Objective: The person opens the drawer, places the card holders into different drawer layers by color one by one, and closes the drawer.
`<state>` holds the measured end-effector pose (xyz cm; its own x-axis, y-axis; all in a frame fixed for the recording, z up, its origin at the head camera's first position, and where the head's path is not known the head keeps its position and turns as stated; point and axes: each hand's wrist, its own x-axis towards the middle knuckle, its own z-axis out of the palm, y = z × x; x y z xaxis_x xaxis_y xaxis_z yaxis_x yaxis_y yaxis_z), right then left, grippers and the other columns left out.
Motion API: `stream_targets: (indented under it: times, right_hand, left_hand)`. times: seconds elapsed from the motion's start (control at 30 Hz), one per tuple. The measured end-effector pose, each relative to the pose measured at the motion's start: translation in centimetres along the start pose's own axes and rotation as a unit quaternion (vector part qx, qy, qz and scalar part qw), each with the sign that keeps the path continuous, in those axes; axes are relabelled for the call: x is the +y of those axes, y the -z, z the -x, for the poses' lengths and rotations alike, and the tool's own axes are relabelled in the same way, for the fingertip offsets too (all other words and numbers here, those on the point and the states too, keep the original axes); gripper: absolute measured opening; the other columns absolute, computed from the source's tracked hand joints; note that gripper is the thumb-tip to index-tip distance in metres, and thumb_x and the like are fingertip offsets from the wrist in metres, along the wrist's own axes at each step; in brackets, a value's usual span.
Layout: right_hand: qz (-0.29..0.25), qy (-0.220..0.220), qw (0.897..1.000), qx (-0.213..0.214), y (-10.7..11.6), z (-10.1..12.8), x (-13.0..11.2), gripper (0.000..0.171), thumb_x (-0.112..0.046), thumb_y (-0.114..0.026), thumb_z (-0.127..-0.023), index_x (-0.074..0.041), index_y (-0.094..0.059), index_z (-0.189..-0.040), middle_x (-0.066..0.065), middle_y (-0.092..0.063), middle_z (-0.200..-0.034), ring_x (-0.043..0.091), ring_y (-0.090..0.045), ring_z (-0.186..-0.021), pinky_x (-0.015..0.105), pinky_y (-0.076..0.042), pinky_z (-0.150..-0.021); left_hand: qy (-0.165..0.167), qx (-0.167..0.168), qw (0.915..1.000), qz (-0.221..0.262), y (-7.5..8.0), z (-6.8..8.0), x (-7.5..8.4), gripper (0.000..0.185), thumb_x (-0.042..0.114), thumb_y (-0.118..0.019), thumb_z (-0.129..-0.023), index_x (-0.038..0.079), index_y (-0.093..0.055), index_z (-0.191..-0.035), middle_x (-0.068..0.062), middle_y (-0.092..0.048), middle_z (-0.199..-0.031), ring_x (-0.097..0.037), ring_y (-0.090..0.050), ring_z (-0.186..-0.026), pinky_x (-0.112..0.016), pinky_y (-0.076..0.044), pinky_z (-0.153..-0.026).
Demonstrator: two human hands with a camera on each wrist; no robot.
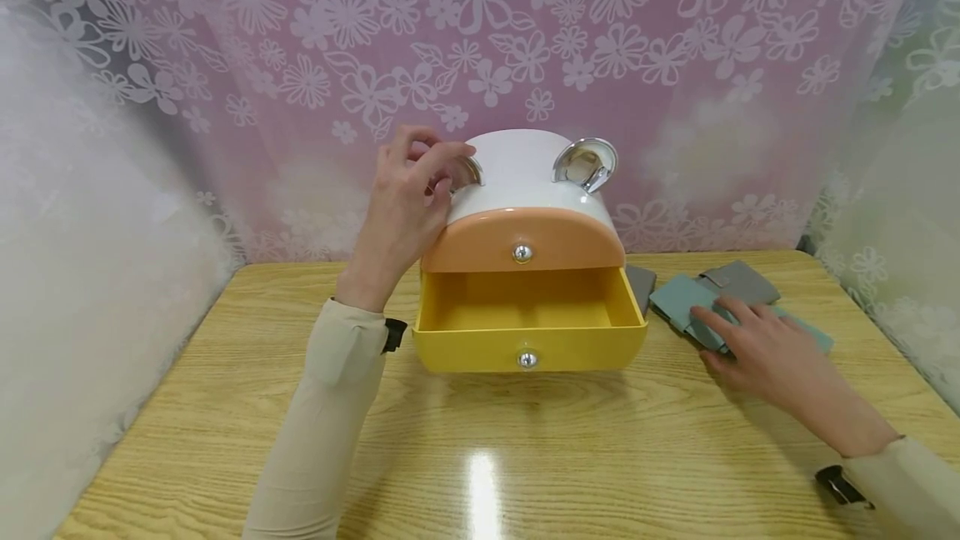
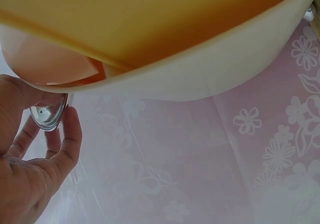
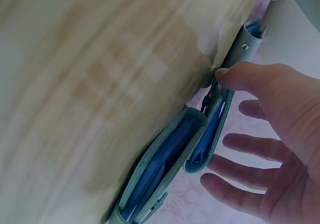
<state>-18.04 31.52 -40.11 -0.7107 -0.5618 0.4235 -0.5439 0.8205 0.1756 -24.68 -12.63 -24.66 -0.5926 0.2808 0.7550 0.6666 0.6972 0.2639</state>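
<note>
A small white storage box (image 1: pixel 517 169) with two shiny silver ears stands on the table, its orange upper drawer (image 1: pixel 480 242) closed and its yellow lower drawer (image 1: pixel 465 350) pulled out with a bare inside. My left hand (image 1: pixel 408 198) grips the box's left silver ear (image 2: pixel 47 115), thumb and fingers on either side of it. To the right of the box, my right hand (image 1: pixel 772 352) reaches over the teal wallets (image 1: pixel 678 302). In the right wrist view its thumb lies at the edge of one teal wallet (image 3: pixel 212 129), with the other fingers spread loosely.
A grey wallet (image 1: pixel 742 280) lies behind the teal ones, and another dark grey one (image 1: pixel 640 286) sits close against the box's right side. The right silver ear (image 1: pixel 588 163) sticks up from the box. A flowered curtain (image 1: pixel 487 40) hangs behind the wooden table (image 1: pixel 247 407).
</note>
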Motion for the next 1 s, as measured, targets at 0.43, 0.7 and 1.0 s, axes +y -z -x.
stream_targets:
  times: [0.43,0.7,1.0]
  right_hand:
    - [-0.028,0.003,0.999,0.025,0.0,-0.2,0.4,0.034,-0.026,-0.063,-0.099,0.001,-0.07,-0.117,0.016,-0.067,-0.084,0.025,-0.06,-0.062,0.04,-0.049,-0.052]
    - [-0.019,0.005,0.997,0.077,0.4,0.0,0.7,0.073,-0.051,-0.01,-0.107,-0.006,-0.062,-0.131,0.005,-0.058,-0.071,0.01,-0.041,-0.051,0.025,-0.028,-0.044]
    - [-0.036,0.012,0.995,0.096,1.0,0.6,1.2,0.06,-0.042,-0.021,-0.111,-0.008,-0.063,-0.135,0.012,-0.063,-0.09,-0.001,-0.029,-0.052,0.021,-0.025,-0.043]
  left_hand:
    - [0.002,-0.002,1.0,0.0,0.1,0.1,0.0,0.033,-0.002,-0.062,-0.094,0.014,-0.072,-0.121,-0.015,-0.052,-0.121,-0.033,-0.056,-0.105,-0.049,-0.037,-0.105]
    - [0.002,-0.002,1.0,-0.005,0.0,0.1,0.0,0.033,-0.001,-0.062,-0.095,0.015,-0.072,-0.121,-0.014,-0.052,-0.121,-0.032,-0.056,-0.105,-0.048,-0.037,-0.104]
    - [0.003,0.0,1.0,0.004,0.0,0.2,0.0,0.033,-0.002,-0.061,-0.095,0.014,-0.072,-0.122,-0.015,-0.052,-0.121,-0.033,-0.055,-0.105,-0.049,-0.039,-0.103]
